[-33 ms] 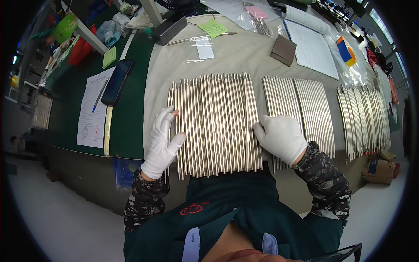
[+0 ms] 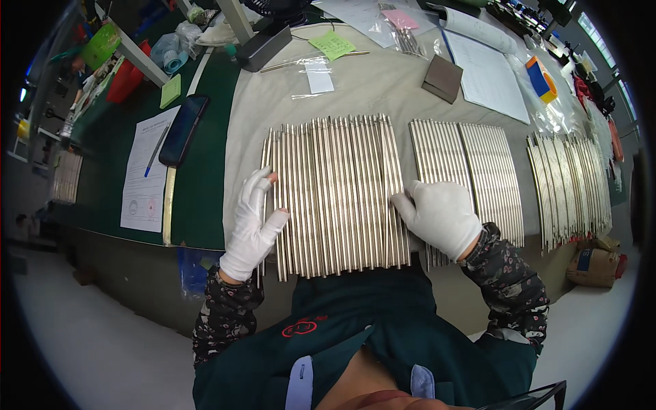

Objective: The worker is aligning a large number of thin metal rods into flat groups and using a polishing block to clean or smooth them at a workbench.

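Note:
A wide row of thin silvery metal rods [image 2: 335, 195] lies side by side on the cloth in front of me. At its left edge my left hand [image 2: 253, 222], in a white glove, rests open with fingers and thumb apart; a bare fingertip pokes out of the glove. The thumb touches the outer rods. My right hand [image 2: 444, 217], also gloved, is closed with the fingers curled under, its thumb reaching to the row's right edge. Whatever lies inside those fingers is hidden. Partly beneath this hand is a second batch of rods [image 2: 493, 178], split by a narrow gap.
Farther right lies another rod batch [image 2: 570, 191]. Behind are a brown block [image 2: 442, 79], a paper pad [image 2: 492, 82], a tape roll [image 2: 541, 80] and a bagged rod with a green note [image 2: 333, 45]. A phone [image 2: 184, 130] and printed sheet [image 2: 142, 198] lie left on green.

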A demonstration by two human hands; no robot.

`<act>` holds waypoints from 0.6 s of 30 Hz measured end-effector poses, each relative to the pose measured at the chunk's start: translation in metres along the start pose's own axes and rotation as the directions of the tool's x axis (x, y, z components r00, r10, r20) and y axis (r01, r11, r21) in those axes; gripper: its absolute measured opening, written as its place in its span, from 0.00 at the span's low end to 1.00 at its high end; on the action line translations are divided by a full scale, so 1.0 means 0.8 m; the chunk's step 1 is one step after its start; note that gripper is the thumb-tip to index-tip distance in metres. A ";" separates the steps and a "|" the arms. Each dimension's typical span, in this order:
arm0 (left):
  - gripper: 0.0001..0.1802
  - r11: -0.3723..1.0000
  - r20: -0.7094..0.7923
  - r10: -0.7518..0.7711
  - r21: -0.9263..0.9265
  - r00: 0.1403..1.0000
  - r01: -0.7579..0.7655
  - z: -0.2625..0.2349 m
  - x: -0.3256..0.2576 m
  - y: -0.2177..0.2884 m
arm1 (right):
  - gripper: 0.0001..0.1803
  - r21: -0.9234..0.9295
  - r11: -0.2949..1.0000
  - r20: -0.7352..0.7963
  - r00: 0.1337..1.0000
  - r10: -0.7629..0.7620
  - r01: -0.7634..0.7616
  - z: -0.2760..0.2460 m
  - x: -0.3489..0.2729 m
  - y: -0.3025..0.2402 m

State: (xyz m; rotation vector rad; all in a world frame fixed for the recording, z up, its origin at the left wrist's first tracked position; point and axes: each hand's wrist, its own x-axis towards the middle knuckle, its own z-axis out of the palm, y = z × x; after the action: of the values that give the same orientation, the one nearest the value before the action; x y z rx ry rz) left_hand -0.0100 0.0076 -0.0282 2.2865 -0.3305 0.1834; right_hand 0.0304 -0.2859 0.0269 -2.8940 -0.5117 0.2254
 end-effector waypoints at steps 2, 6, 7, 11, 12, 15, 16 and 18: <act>0.34 1.000 0.062 0.030 0.005 0.998 -0.031 -0.005 -0.004 0.000 | 0.28 0.005 1.000 0.002 1.000 -0.012 0.012 -0.003 -0.007 0.002; 0.34 0.999 0.119 -0.009 0.041 0.993 0.004 -0.013 -0.009 0.005 | 0.31 -0.027 0.999 0.109 0.994 0.030 -0.028 -0.003 -0.005 -0.006; 0.35 0.998 0.147 -0.022 0.062 0.989 0.013 -0.016 -0.008 0.010 | 0.28 -0.007 1.000 0.073 0.997 0.018 -0.017 0.004 -0.004 -0.004; 0.35 0.996 0.169 -0.023 0.085 0.985 0.009 -0.025 -0.012 0.024 | 0.18 0.024 0.999 -0.024 0.999 -0.023 0.023 0.013 -0.005 0.007; 0.36 0.992 0.178 -0.001 0.121 0.984 -0.021 -0.027 -0.014 0.025 | 0.17 0.034 0.999 -0.052 0.998 -0.021 0.023 0.014 -0.006 0.010; 0.36 0.983 0.194 0.027 0.175 0.981 -0.062 -0.030 -0.012 0.029 | 0.15 -0.008 0.999 -0.069 0.997 -0.032 0.031 0.020 -0.009 0.019; 0.36 0.979 0.201 0.032 0.193 0.979 -0.072 -0.032 -0.009 0.032 | 0.15 -0.024 0.999 -0.081 0.996 -0.036 0.034 0.023 -0.010 0.022; 0.36 0.975 0.202 0.053 0.200 0.978 -0.094 -0.035 0.001 0.043 | 0.15 -0.037 0.998 -0.074 0.996 -0.048 0.045 0.022 -0.012 0.023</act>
State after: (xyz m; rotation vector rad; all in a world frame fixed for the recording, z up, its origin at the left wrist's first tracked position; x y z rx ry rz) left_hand -0.0200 0.0063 0.0149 2.5085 -0.5205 0.0307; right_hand 0.0244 -0.3033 0.0068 -2.9078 -0.5751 0.1015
